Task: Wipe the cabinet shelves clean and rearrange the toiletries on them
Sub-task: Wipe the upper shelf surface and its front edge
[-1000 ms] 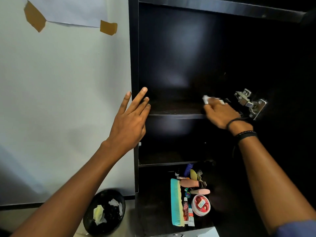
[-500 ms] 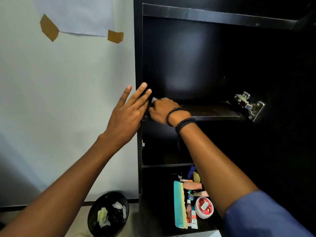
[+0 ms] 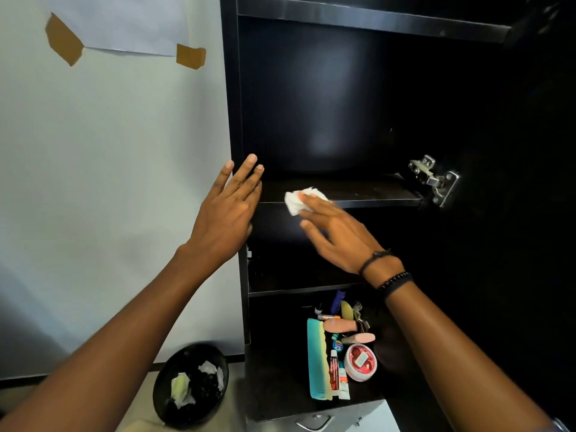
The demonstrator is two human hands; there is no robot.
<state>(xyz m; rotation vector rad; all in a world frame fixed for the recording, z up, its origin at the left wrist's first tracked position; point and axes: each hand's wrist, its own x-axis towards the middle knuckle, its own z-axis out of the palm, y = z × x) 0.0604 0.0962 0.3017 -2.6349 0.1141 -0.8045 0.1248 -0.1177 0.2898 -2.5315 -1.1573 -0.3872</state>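
In the head view, a dark cabinet (image 3: 230, 88) is seen standing open against a pale wall (image 3: 109, 182). The left hand (image 3: 226, 216) is laid flat on the front edge of the cabinet's left side panel, level with the upper shelf (image 3: 374, 202); its fingers (image 3: 246, 171) are stretched out straight and held close together, with nothing gripped. The right hand (image 3: 341, 236) is reached in from the lower right, and its fingers (image 3: 313, 199) are extended over a crumpled white wipe (image 3: 296, 201), which is pressed against the front edge of the upper shelf near its left end; the thumb is spread apart below and is not closed on the wipe. Dark bracelets (image 3: 393, 280) are worn on the right wrist. A metal hinge (image 3: 434, 179) is fixed at the right end of that shelf. The toiletries are gathered well below, on the lowest shelf: a teal comb (image 3: 315, 360) is laid lengthwise, a red tube (image 3: 334, 367) is just beside it, a round red tin (image 3: 360, 362) is to the right of the tube, and a pink bottle (image 3: 340, 325) is lying behind them among smaller items that cannot be told apart. On the floor to the left of the cabinet, a black bin (image 3: 190, 389) with crumpled paper in it is seen. A sheet of paper (image 3: 124, 26) is fastened to the wall with brown tape (image 3: 190, 56).
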